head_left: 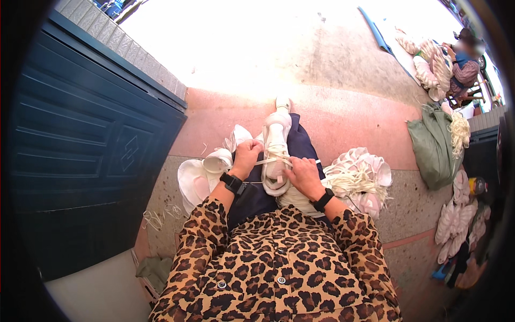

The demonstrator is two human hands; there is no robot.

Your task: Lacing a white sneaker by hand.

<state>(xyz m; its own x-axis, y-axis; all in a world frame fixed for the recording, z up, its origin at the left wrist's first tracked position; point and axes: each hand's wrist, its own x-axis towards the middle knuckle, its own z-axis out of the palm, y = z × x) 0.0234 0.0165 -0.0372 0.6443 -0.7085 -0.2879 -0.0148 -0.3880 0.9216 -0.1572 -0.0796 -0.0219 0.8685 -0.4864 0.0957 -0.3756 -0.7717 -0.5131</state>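
A white shoe upper (pixel 276 129) lies lengthwise over my lap, its toe end pointing away from me. A cream shoelace (pixel 274 159) crosses it in several rows near its ankle end. My left hand (pixel 249 154) is closed in a pinch at the left of the upper, and a stretch of the lace runs from it to the eyelets. At the right edge, the bent fingers of my right hand (pixel 303 174) close on the lace beside the upper. Its fingertips are partly hidden. Both wrists wear black bands.
Heaped cream laces (pixel 354 174) and white uppers lie right of my legs; more white uppers (pixel 194 182) lie at the left. A dark blue door (pixel 91 134) stands left. At the right are a green sack (pixel 434 147) and bundled uppers (pixel 456 220). Another person (pixel 465 67) sits far right.
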